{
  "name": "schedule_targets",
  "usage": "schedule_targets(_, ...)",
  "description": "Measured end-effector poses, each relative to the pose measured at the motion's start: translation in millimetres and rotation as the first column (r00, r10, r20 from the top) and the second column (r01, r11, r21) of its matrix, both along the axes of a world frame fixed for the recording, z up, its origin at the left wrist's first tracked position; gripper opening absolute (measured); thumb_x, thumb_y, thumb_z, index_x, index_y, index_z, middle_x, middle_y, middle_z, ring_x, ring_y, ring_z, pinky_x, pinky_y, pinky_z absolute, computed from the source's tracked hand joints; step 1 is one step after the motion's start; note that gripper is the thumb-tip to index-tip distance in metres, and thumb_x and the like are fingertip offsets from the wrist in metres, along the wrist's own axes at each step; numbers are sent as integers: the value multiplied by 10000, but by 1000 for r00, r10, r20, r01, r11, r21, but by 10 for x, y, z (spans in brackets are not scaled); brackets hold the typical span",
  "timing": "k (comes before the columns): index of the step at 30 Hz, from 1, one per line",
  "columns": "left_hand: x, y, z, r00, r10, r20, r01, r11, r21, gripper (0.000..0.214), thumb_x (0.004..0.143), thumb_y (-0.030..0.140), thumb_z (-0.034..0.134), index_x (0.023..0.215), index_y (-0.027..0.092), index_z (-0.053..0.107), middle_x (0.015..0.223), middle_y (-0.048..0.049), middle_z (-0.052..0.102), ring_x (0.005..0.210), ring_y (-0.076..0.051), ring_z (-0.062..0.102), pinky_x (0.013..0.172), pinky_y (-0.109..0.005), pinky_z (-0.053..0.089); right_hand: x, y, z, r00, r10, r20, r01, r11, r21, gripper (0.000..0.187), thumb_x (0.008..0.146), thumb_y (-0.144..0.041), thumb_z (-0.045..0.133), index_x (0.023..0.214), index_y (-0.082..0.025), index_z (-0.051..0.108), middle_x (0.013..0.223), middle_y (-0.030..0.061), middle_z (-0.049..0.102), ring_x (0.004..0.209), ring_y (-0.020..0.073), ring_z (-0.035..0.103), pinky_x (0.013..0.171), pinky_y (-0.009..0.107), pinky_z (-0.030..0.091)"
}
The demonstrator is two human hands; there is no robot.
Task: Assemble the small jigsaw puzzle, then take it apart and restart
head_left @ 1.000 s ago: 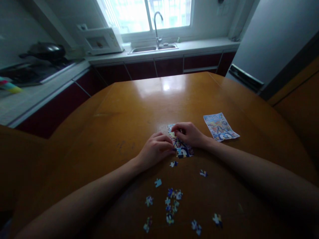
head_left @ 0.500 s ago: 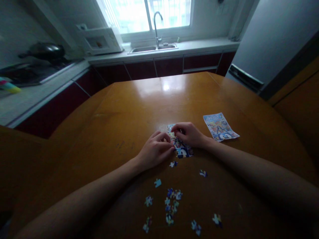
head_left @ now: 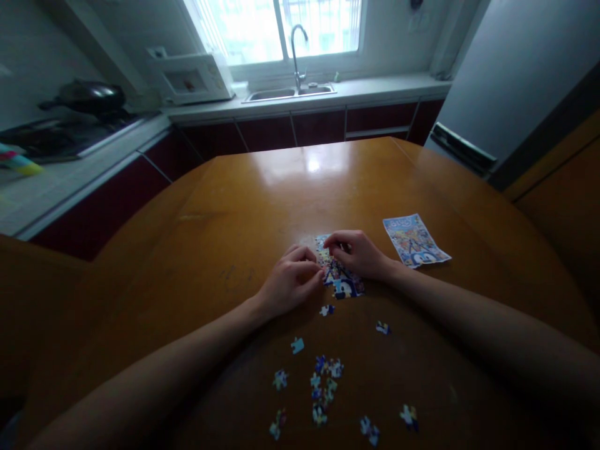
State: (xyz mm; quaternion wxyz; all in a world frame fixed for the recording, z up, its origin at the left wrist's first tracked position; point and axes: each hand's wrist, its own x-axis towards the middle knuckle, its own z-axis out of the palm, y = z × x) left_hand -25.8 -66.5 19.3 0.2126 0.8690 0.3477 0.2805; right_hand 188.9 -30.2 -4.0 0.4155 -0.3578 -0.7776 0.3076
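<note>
head view, read outward from the viewer; all places are given relative to the part-built puzzle [head_left: 338,275], which lies flat on the wooden table [head_left: 262,206], about midway across it.

nearest the viewer, well short of the puzzle, a loose cluster of pieces [head_left: 323,381] is scattered on the tabletop, with a few strays to its left and right. closer to the puzzle lie a pale single piece [head_left: 297,344], a small piece [head_left: 383,327] off to the right, and a blue piece [head_left: 327,309] just below the puzzle's near edge.

both bare forearms run in from the near corners and meet at the puzzle. the left hand [head_left: 288,284] rests on the table at the puzzle's left side, fingers curled under, the tips touching its left edge. the right hand [head_left: 359,253] lies over the puzzle's right half, fingers bent and drawn together, the tips down on its far upper corner; whether either hand has a piece between its fingers cannot be told.

to the right of the puzzle, apart from the right hand, a printed picture sheet [head_left: 415,239] lies flat.

beyond the puzzle and past the table's far edge: a counter with a sink tap [head_left: 297,53] under a bright window, a white microwave [head_left: 190,78] to the far left, a dark wok [head_left: 89,97] further left, and a grey fridge [head_left: 506,75] to the far right.
</note>
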Motion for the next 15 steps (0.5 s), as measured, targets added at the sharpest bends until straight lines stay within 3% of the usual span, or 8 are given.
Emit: schedule_targets(15, 6, -13, 19, 985, -160, -70, 161, 987, 7, 282, 965, 320, 566, 775, 195, 732, 852, -48, 580, 881, -184, 511, 824, -330, 454, -3, -1, 22, 999, -30, 21, 29, 1000, 12, 169, 821, -129, 550, 858, -163, 712, 753, 16, 688, 627, 106, 513, 606, 263, 394)
